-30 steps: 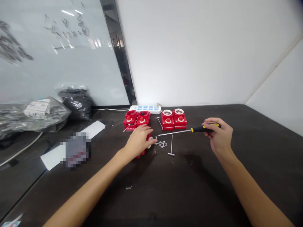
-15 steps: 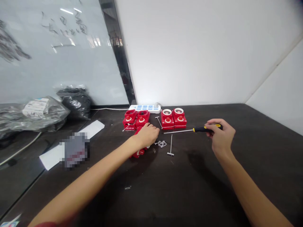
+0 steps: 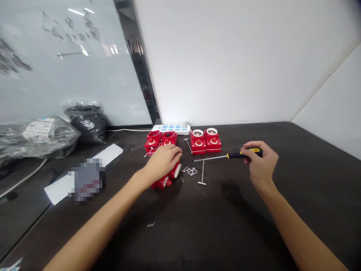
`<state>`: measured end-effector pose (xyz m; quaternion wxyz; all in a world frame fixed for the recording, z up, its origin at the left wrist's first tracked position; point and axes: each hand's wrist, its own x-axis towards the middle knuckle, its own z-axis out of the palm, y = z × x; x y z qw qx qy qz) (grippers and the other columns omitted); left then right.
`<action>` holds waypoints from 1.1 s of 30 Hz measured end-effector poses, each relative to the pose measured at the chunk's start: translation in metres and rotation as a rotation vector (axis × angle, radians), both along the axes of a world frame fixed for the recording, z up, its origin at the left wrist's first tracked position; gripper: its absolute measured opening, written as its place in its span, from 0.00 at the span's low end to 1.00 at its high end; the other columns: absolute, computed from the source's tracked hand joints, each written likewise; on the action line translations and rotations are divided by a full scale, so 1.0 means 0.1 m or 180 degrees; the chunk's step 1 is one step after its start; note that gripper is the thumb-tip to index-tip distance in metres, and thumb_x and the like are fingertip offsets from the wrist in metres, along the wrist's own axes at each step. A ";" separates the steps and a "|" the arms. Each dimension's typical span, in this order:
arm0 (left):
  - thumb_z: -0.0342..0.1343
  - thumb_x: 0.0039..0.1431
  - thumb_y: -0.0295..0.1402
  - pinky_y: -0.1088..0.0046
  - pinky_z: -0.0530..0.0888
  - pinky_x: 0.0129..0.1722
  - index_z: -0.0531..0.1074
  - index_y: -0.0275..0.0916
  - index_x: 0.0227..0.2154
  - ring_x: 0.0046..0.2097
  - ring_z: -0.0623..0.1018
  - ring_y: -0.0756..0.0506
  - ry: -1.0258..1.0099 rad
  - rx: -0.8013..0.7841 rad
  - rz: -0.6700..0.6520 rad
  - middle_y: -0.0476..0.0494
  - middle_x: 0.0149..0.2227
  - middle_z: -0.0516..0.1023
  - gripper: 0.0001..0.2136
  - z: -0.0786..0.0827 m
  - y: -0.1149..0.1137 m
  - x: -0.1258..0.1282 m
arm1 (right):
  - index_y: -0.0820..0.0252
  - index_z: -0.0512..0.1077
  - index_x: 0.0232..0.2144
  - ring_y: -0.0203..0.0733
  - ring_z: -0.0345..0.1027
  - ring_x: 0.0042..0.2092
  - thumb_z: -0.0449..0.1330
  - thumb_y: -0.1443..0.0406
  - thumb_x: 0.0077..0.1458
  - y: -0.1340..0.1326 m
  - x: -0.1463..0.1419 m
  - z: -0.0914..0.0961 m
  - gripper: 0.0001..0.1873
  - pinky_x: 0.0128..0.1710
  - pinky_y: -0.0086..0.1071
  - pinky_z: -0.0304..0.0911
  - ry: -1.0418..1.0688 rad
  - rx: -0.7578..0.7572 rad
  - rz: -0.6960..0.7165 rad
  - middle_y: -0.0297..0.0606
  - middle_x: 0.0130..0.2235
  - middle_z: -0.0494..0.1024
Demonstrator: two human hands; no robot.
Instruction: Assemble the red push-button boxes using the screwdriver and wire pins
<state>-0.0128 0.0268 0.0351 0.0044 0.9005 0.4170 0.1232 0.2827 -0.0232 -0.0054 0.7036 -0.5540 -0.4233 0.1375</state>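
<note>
Left hand [image 3: 163, 162] lies over a red push-button box [image 3: 161, 183] tipped onto its side, fingers curved across the top and slightly spread; whether they grip the box or only rest on it, I cannot tell. A white round collar [image 3: 177, 171] on the box sticks out just past the fingertips, toward the right hand.

Right hand [image 3: 262, 160] is well to the right of the left one, held just above the bench [image 3: 239, 226], its fingers wrapped around the black-and-yellow handle of a screwdriver [image 3: 244, 153]. The steel shaft runs level to the left, its tip pointing toward the left hand and ending short of it.

Below the shaft, between the two hands, lie a T-handled steel rod [image 3: 202, 173] and a small tangle of wire pieces [image 3: 191, 171], the tangle just beside the tipped box. Ahead of the hands stand two pairs of matching red boxes: one pair [image 3: 160, 140] just beyond the left hand, the other [image 3: 205, 140] between the hands and further forward. A thin metal rod [image 3: 188, 145] lies between the pairs. A white power strip [image 3: 170, 129] sits behind them against the wall. Left of the left hand lies a white sheet of paper [image 3: 60, 190] with a blurred object on it.
</note>
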 end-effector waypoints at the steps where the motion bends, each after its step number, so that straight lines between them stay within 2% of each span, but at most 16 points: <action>1: 0.42 0.69 0.38 0.64 0.70 0.53 0.73 0.39 0.48 0.51 0.75 0.43 -0.0205 -0.0136 -0.0058 0.41 0.50 0.77 0.17 0.01 -0.05 -0.13 | 0.59 0.74 0.27 0.31 0.60 0.19 0.63 0.68 0.42 0.00 0.00 0.00 0.05 0.16 0.28 0.53 0.0079 0.0031 0.0036 0.30 0.25 0.73; 3: 0.50 0.65 0.45 0.61 0.64 0.60 0.70 0.45 0.55 0.61 0.68 0.41 -0.0241 -0.0469 -0.0294 0.44 0.60 0.69 0.19 -0.03 -0.13 -0.39 | 0.60 0.73 0.27 0.31 0.60 0.18 0.63 0.68 0.42 -0.01 -0.01 0.00 0.05 0.16 0.28 0.51 0.0259 0.0078 0.0156 0.31 0.25 0.73; 6: 0.63 0.51 0.50 0.55 0.59 0.64 0.56 0.54 0.64 0.68 0.55 0.36 0.0001 -0.0886 -0.0373 0.46 0.70 0.48 0.38 -0.16 -0.20 -0.68 | 0.60 0.73 0.26 0.31 0.60 0.18 0.64 0.69 0.41 -0.02 -0.03 0.01 0.05 0.15 0.27 0.51 0.0543 0.0135 0.0406 0.32 0.25 0.73; 9: 0.62 0.54 0.48 0.53 0.58 0.64 0.48 0.56 0.66 0.69 0.49 0.35 -0.0021 -0.0872 -0.0328 0.46 0.71 0.40 0.40 -0.31 -0.21 -0.75 | 0.60 0.73 0.25 0.31 0.61 0.18 0.63 0.71 0.40 -0.02 -0.06 0.03 0.05 0.15 0.27 0.50 0.0858 0.0143 0.0622 0.32 0.24 0.73; 12: 0.57 0.58 0.49 0.53 0.58 0.64 0.46 0.51 0.67 0.70 0.45 0.36 -0.0082 -0.0644 -0.0125 0.43 0.71 0.39 0.39 -0.44 -0.22 -0.67 | 0.61 0.72 0.24 0.32 0.61 0.18 0.63 0.71 0.39 -0.02 -0.11 0.02 0.05 0.14 0.26 0.49 0.1139 0.0040 0.0812 0.32 0.23 0.73; 15: 0.55 0.59 0.50 0.53 0.59 0.64 0.49 0.44 0.67 0.70 0.42 0.35 -0.0131 -0.0333 0.0305 0.40 0.71 0.42 0.37 -0.54 -0.23 -0.57 | 0.61 0.72 0.24 0.31 0.61 0.17 0.63 0.71 0.38 -0.02 -0.19 -0.03 0.06 0.13 0.25 0.48 0.1313 -0.0130 0.0959 0.32 0.23 0.74; 17: 0.55 0.59 0.50 0.53 0.59 0.64 0.49 0.42 0.67 0.70 0.42 0.35 -0.0157 -0.0197 0.0409 0.39 0.70 0.44 0.37 -0.58 -0.24 -0.54 | 0.61 0.72 0.24 0.31 0.61 0.17 0.64 0.71 0.38 -0.01 -0.24 -0.08 0.06 0.14 0.25 0.48 0.1409 -0.0265 0.1008 0.32 0.23 0.74; 23: 0.53 0.60 0.52 0.54 0.61 0.63 0.49 0.44 0.67 0.70 0.45 0.36 -0.0214 -0.0072 0.0344 0.42 0.70 0.47 0.37 -0.60 -0.25 -0.55 | 0.61 0.72 0.24 0.31 0.61 0.16 0.65 0.70 0.37 0.01 -0.36 -0.20 0.06 0.14 0.25 0.46 0.1674 -0.0538 0.1126 0.32 0.22 0.74; 33: 0.52 0.59 0.55 0.53 0.63 0.62 0.51 0.46 0.66 0.70 0.48 0.36 -0.0248 0.0017 0.0329 0.44 0.70 0.49 0.36 -0.64 -0.23 -0.58 | 0.61 0.72 0.23 0.31 0.60 0.16 0.64 0.71 0.36 0.04 -0.38 -0.23 0.06 0.14 0.25 0.45 0.1824 -0.0596 0.1206 0.33 0.21 0.74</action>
